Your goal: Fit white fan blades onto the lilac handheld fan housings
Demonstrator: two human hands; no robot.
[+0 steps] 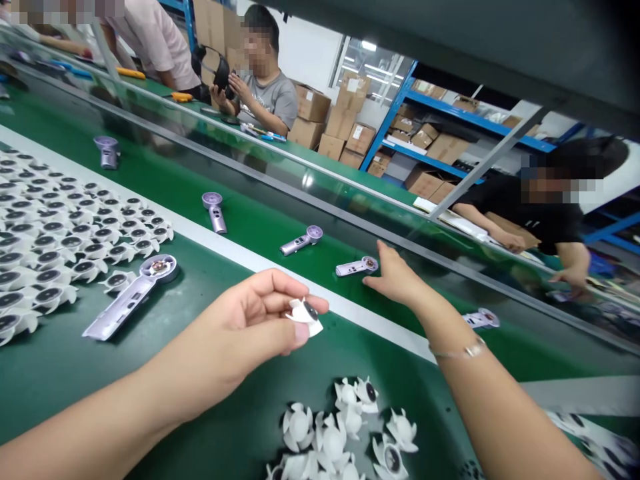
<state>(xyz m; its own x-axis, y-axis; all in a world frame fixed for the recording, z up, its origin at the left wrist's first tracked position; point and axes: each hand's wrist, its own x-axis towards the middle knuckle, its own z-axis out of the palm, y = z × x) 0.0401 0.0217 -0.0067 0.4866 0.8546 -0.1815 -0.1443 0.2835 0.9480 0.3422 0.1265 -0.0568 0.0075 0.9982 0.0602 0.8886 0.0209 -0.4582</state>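
Observation:
Between the thumb and fingers of my left hand [260, 317] is a small white fan blade [306, 316] with a dark hub. My right hand [395, 277] reaches over the green belt, thumb and forefinger apart, beside a pale purple handheld fan housing [357, 266]; whether the fingertips touch it I cannot tell. Another open fan housing [127, 297] lies on the table to the left, with a copper-coloured part in its round head. Loose fan blades [330, 437] are heaped at the front, near my forearms.
Rows of white fan blades [50, 257] cover the left of the table. More housings [215, 212] lie spaced along the belt [260, 213]. A pale strip [215, 257] edges it. Across the line, several people work; cardboard boxes [313, 110] and blue shelving [445, 110] stand behind.

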